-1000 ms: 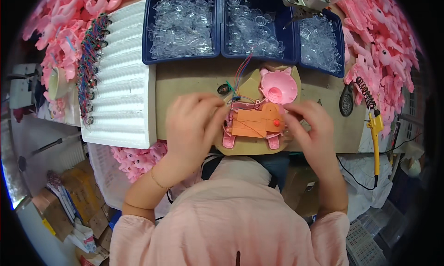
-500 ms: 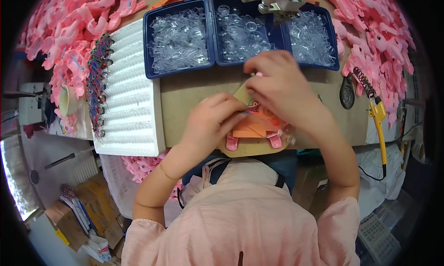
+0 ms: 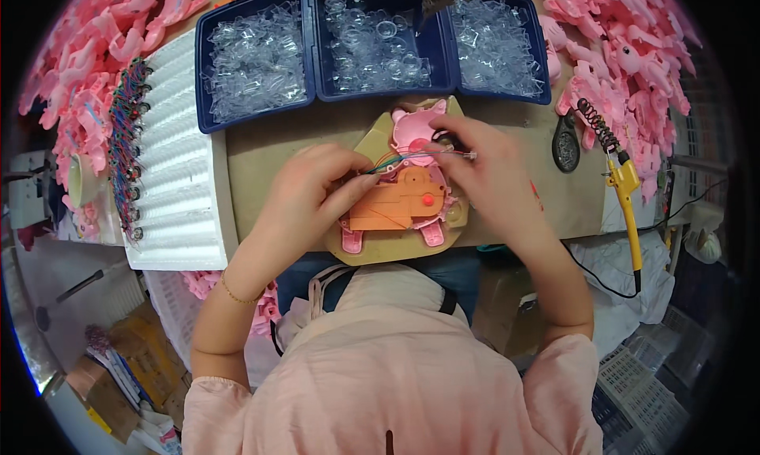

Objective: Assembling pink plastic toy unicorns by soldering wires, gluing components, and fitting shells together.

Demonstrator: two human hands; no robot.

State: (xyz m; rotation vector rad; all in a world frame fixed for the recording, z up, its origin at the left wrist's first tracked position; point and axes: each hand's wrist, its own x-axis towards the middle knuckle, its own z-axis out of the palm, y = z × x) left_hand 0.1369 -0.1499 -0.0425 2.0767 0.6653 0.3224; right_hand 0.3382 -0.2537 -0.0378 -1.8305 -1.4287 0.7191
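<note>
A pink animal-shaped plastic shell [image 3: 413,130] lies on a yellowish board [image 3: 380,253] at the table's front edge. An orange plastic gearbox-like block [image 3: 388,206] with a red round spot sits over its body. Thin coloured wires [image 3: 389,164] run across the shell above the block. My left hand [image 3: 313,187] pinches these wires at their left end, thumb and fingers together beside the block. At their right end, my right hand [image 3: 492,161] grips the wires near the shell's head; a small dark part shows by its fingertips, too small to name.
Blue bins [image 3: 310,91] of clear plastic pieces stand behind the board. On the left is a white ridged foam tray [image 3: 178,158] with bundled wired parts [image 3: 131,162]. Pink shells [image 3: 625,51] heap at both sides. A yellow soldering iron [image 3: 625,186] rests at right beside a dark oval object [image 3: 566,144].
My hands have drawn apart, stretching the wires between them, and the right hand has come nearer, uncovering the shell's head. The whole view has shifted somewhat.
</note>
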